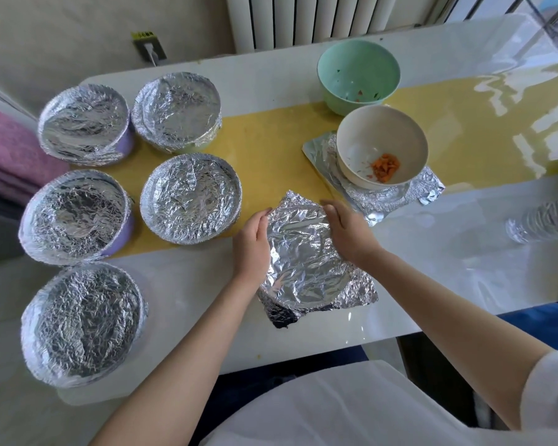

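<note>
Fingers (261,220) of the left hand (252,243) lie together, slightly curved, pressed against the left edge of the foil sheet (306,259). The right hand (348,233) mirrors it on the right edge, fingers together and near straight.

Head view: the foil sheet is draped over something round, likely a bowl, on the counter (432,268) near its front edge, with foil-covered bowls (190,197) to the left. The foil looks light, thin and easily torn. Best to take it at the loose corners and fold it gently under the rim.
</note>
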Demonstrator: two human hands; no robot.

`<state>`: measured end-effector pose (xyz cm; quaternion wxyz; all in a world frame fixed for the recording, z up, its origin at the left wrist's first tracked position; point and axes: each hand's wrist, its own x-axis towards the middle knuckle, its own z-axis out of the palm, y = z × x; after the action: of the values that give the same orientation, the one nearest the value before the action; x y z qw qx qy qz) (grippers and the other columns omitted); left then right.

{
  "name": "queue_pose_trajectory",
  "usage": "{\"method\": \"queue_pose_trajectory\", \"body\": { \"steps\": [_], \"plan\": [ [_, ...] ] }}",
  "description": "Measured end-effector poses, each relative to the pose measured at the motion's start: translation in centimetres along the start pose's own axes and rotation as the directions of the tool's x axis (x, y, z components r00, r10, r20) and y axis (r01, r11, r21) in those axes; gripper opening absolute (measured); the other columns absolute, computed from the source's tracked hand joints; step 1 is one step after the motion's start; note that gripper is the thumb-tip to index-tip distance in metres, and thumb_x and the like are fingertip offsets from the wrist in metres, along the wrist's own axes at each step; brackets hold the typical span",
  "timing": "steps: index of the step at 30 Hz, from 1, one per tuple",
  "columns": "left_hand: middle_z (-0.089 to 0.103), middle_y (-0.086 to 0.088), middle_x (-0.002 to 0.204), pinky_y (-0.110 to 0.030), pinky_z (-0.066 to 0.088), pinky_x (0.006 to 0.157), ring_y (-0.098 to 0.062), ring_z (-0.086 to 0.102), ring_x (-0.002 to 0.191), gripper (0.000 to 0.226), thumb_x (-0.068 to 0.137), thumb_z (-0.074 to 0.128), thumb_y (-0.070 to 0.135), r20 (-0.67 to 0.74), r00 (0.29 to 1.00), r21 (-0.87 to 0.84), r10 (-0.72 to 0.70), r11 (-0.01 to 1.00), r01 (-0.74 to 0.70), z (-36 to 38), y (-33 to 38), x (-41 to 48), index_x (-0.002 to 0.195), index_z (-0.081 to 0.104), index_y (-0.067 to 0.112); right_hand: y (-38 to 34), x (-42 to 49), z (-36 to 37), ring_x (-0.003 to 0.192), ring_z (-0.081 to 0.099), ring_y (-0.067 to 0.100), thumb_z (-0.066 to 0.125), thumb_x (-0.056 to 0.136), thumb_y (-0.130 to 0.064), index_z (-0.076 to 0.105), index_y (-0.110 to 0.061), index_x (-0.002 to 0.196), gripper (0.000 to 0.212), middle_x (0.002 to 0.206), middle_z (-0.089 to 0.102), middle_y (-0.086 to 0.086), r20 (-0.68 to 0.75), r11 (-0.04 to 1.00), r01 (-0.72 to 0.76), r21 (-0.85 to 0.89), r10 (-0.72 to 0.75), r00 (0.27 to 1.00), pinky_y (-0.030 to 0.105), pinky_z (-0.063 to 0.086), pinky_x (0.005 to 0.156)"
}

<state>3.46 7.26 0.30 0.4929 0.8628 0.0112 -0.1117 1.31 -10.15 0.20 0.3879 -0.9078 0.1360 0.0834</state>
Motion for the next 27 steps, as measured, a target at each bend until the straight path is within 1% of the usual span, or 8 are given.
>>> {"method": "queue_pose_trajectory", "body": {
  "steps": [3, 7, 11, 15, 17, 19, 21, 27],
  "plan": [
    [0.053, -0.015, 0.131, -0.015, 0.036, 0.078, -0.024, 0.054, 0.111, 0.039, 0.102, 0.031, 0.016, -0.117, 0.986, -0.026, -0.118, 0.993, 0.116, 0.5, 0.0, -1.2, 0.14, 0.037, 0.007, -0.3, -0.6, -0.4, 0.127, 0.045, 0.027, 0.039, 0.1, -0.016, 0.045, -0.004, 0.135, 0.038, 0.135, 0.052, 0.013, -0.124, 0.984, 0.102, -0.145, -0.121, 0.985, 0.035, 0.033, 0.106],
    [0.053, -0.027, 0.124, -0.02, 0.033, 0.067, -0.038, 0.056, 0.105, 0.041, 0.101, 0.026, 0.01, -0.2, 0.966, -0.04, -0.167, 0.986, 0.162, 0.9, 0.0, -3.7, 0.141, 0.025, 0.005, -0.7, -2.7, 0.1, 0.136, 0.035, 0.03, 0.042, 0.098, -0.009, 0.046, 0.0, 0.134, 0.037, 0.138, 0.049, 0.015, -0.206, 0.949, 0.223, -0.221, -0.269, 0.941, 0.035, 0.021, 0.114],
    [0.053, -0.029, 0.12, -0.034, 0.039, 0.069, -0.043, 0.055, 0.097, 0.039, 0.099, 0.027, 0.007, -0.161, 0.968, -0.04, -0.193, 0.981, 0.188, 1.0, -1.2, -6.3, 0.138, 0.024, 0.006, 0.1, -4.6, 1.3, 0.143, 0.018, 0.03, 0.038, 0.099, -0.014, 0.037, -0.002, 0.14, 0.043, 0.148, 0.035, 0.014, -0.181, 0.93, 0.199, -0.31, -0.264, 0.947, 0.037, 0.008, 0.118],
    [0.045, -0.023, 0.124, -0.029, 0.036, 0.074, -0.037, 0.049, 0.101, 0.031, 0.096, 0.033, 0.0, -0.082, 0.967, -0.079, -0.24, 0.969, 0.234, 0.8, -2.0, -7.9, 0.126, 0.032, 0.001, 1.0, -5.4, 1.7, 0.145, 0.011, 0.027, 0.038, 0.1, -0.016, 0.028, -0.006, 0.145, 0.048, 0.152, 0.028, 0.012, -0.168, 0.941, 0.161, -0.296, -0.217, 0.961, 0.037, 0.005, 0.119],
    [0.04, -0.02, 0.121, -0.026, 0.033, 0.084, -0.032, 0.044, 0.109, 0.028, 0.093, 0.04, 0.001, -0.16, 0.979, 0.03, -0.128, 0.99, 0.135, 0.1, -1.8, -8.2, 0.12, 0.035, -0.004, 1.3, -5.4, 1.8, 0.145, 0.012, 0.027, 0.041, 0.099, -0.015, 0.028, -0.006, 0.145, 0.049, 0.152, 0.029, 0.012, -0.167, 0.946, 0.161, -0.282, -0.214, 0.963, 0.036, 0.006, 0.119],
    [0.044, -0.019, 0.112, -0.027, 0.032, 0.091, -0.029, 0.042, 0.107, 0.026, 0.09, 0.041, 0.01, -0.236, 0.951, 0.251, 0.199, 0.958, -0.138, -0.8, -1.3, -7.9, 0.113, 0.042, -0.002, 1.4, -5.2, 1.7, 0.144, 0.015, 0.029, 0.045, 0.097, -0.013, 0.03, -0.003, 0.144, 0.05, 0.15, 0.03, 0.014, -0.163, 0.946, 0.161, -0.28, -0.213, 0.963, 0.036, 0.007, 0.119],
    [0.048, -0.017, 0.116, -0.03, 0.031, 0.099, -0.028, 0.043, 0.114, 0.027, 0.091, 0.038, 0.014, -0.132, 0.894, 0.351, 0.428, 0.864, -0.362, -1.2, -0.7, -6.7, 0.113, 0.048, 0.0, 1.4, -5.0, 1.5, 0.144, 0.015, 0.03, 0.047, 0.096, -0.011, 0.03, -0.002, 0.143, 0.051, 0.15, 0.03, 0.015, -0.157, 0.943, 0.16, -0.292, -0.212, 0.965, 0.035, 0.006, 0.119],
    [0.019, -0.007, 0.155, -0.031, 0.007, 0.117, -0.021, 0.008, 0.144, 0.045, 0.101, 0.032, 0.015, 0.191, 0.923, 0.511, 0.334, 0.769, -0.384, 0.1, -0.1, -2.2, 0.146, 0.026, 0.01, 0.4, -4.4, 1.3, 0.145, 0.01, 0.026, 0.047, 0.09, -0.009, 0.027, -0.002, 0.145, 0.058, 0.153, 0.026, 0.013, -0.149, 0.958, 0.107, -0.266, -0.151, 0.977, 0.035, 0.005, 0.12]
  ]
}}
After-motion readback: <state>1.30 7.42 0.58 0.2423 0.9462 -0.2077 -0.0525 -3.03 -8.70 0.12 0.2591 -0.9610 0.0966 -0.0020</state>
